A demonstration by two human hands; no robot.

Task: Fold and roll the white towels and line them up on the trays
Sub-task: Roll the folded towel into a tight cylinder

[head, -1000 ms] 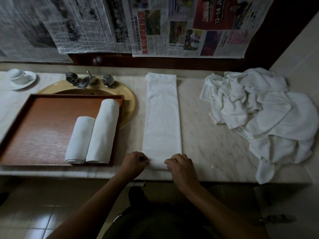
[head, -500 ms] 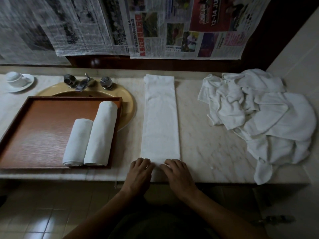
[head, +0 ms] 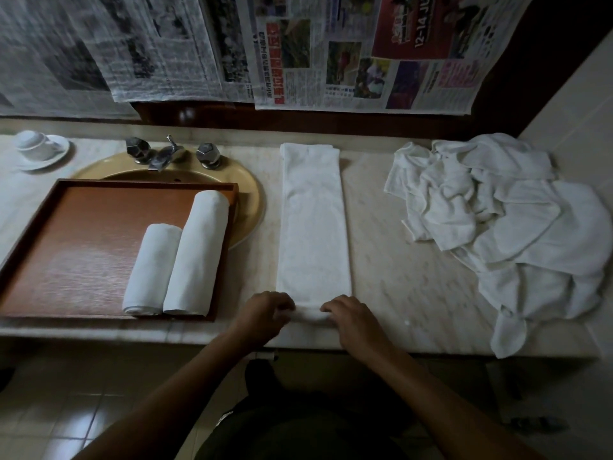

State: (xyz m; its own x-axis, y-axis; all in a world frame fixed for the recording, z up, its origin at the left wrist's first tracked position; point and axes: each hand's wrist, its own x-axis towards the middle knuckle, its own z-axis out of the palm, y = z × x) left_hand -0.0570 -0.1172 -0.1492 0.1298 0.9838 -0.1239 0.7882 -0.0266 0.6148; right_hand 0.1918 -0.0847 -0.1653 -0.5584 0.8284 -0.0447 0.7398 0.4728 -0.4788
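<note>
I see the folded towel (head: pixel 313 224) lying as one long narrow strip on the worktop (head: pixel 414 277), just right of the wooden tray (head: pixel 66 260). It runs from the worktop's back edge toward its front edge. Its near end is turned up into a small roll (head: pixel 310 316), about level with the tray's front rim. The left hand (head: pixel 263 313) sits on the roll's tray-side end and the right hand (head: pixel 351 318) on the end away from the tray. Both hands have their fingers (head: pixel 328 307) curled over the roll and grasping it, knuckles up (the left one is slightly blurred). A short stretch of roll shows between them.

Inside the tray, two finished rolls lie side by side and touching. The longer rolled towel (head: pixel 199 254) is against the tray's right rim and the shorter rolled towel (head: pixel 151 270) is to its left, with bare wood beyond that. The tray's far right corner overlaps the yellow sink (head: pixel 248 200), and the tap (head: pixel 166 154) stands behind it.

Well right of the tray, past the strip, sits a pile of unfolded towels (head: pixel 517 234). A band of bare marble separates the pile from the strip, and one corner of the pile hangs over the worktop's front edge. A cup on a saucer (head: pixel 38 149) stands behind the tray's far left corner.
</note>
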